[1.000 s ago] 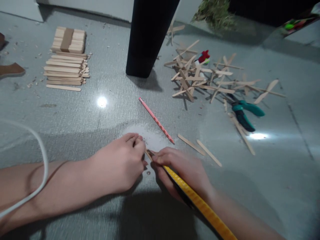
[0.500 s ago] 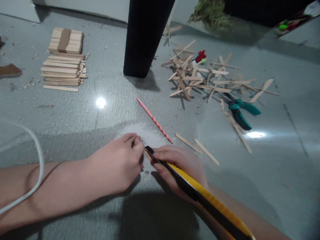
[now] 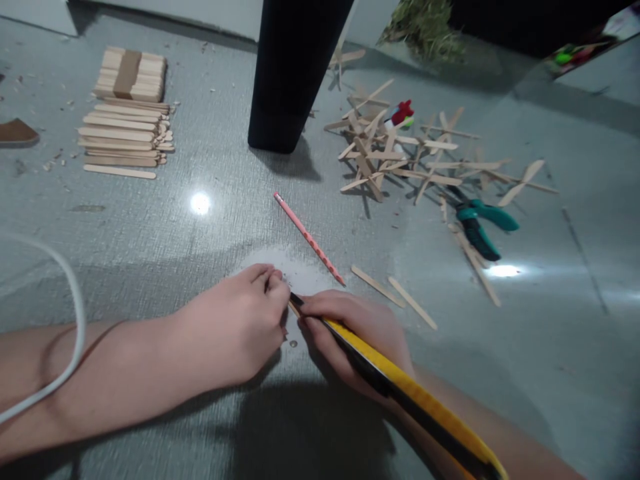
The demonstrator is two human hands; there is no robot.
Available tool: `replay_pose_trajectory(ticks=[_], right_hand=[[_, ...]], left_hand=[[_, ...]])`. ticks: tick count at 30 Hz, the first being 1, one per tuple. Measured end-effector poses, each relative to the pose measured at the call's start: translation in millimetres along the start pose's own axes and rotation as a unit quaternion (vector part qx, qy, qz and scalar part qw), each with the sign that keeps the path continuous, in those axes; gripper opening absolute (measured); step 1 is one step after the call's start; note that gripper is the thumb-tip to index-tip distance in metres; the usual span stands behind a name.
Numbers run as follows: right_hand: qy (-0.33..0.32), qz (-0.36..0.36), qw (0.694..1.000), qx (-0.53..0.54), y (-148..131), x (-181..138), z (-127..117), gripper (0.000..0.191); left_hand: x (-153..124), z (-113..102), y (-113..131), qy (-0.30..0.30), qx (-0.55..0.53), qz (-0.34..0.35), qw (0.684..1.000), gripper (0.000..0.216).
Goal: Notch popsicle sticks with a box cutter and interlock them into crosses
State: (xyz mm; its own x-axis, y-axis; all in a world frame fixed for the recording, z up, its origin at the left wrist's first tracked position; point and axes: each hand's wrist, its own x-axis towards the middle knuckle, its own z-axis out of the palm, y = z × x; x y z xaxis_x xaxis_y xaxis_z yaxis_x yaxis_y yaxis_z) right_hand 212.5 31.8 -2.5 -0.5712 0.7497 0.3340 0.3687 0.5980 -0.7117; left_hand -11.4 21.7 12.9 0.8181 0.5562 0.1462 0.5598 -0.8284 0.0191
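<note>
Closed fingers of my left hand (image 3: 240, 323) pinch a wooden craft stick (image 3: 294, 309), of which only a short piece shows between the hands. My right hand (image 3: 367, 327) is wrapped round a yellow and black utility knife (image 3: 395, 369). Its dark blade end touches or lies just above the stick, close to the left fingertips; exact contact is hard to make out. Under the hands lies a pale patch of dust (image 3: 270, 257) with small chips. A pink pencil (image 3: 309, 239) rests beyond them. Two loose craft sticks (image 3: 377, 287) lie beside my right hand.
A black post (image 3: 295, 73) stands ahead. Stacked sticks (image 3: 120, 137) and a banded bundle (image 3: 147, 77) sit at the left. To the right are a heap of crossed sticks (image 3: 385, 157) and green-handled pliers (image 3: 477, 227). A white cable (image 3: 77, 307) loops over my left forearm.
The knife's blade end has shifted slightly and shows less beyond my right fingers. My left hand stays almost in place. The view has moved a little.
</note>
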Motion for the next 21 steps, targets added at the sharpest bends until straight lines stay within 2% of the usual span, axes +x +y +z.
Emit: replay_pose_trajectory(ticks=[21], right_hand=[[0.007, -0.001, 1.0, -0.011, -0.9, -0.5, 0.8, 0.019]], left_hand=[[0.8, 1.5, -1.1, -0.004, -0.021, -0.001, 1.0, 0.019]])
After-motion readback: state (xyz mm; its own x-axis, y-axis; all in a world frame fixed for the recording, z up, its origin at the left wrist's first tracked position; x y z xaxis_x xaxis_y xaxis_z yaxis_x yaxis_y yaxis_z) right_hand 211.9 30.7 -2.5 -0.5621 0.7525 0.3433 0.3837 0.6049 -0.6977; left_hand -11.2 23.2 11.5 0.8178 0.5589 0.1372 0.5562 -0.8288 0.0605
